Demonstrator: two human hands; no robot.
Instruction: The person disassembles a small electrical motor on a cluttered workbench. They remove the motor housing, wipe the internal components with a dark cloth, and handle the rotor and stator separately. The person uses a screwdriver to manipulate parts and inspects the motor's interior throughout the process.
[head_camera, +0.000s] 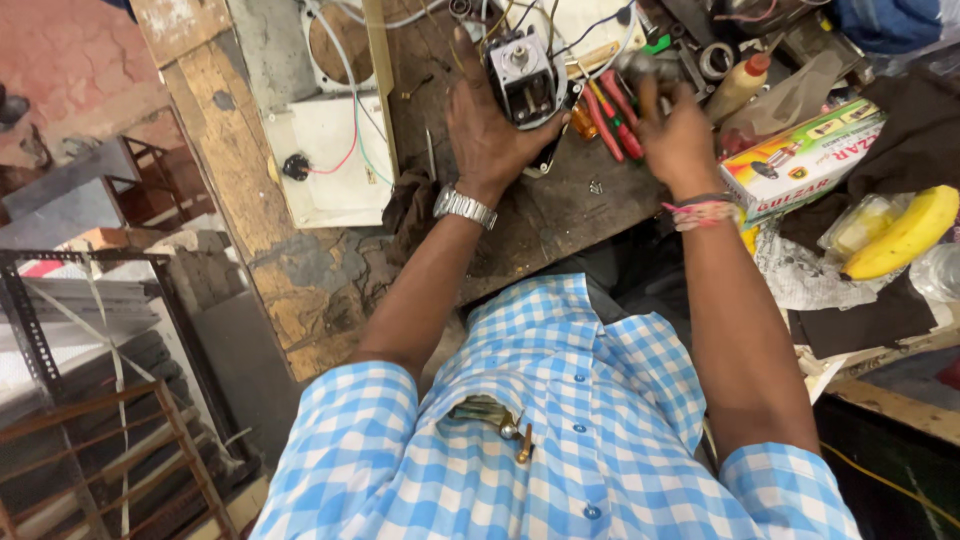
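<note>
My left hand (487, 125), with a metal watch on the wrist, is cupped around a small grey electric motor (522, 75) with a shaft on top, holding it on the worn wooden bench (560, 200). My right hand (676, 135), with a coloured thread band at the wrist, closes over a dark grey metal part (640, 68) just right of the motor. Red-handled pliers (612, 118) lie between the two hands. Wires run from the motor toward the back.
A white plastic panel (335, 160) with a black knob and wires lies left of the motor. A printed cardboard box (800, 160), a glue bottle (740, 85), a tape roll (716, 60), a banana (905, 235) and dark cloths crowd the right. Metal racks stand lower left.
</note>
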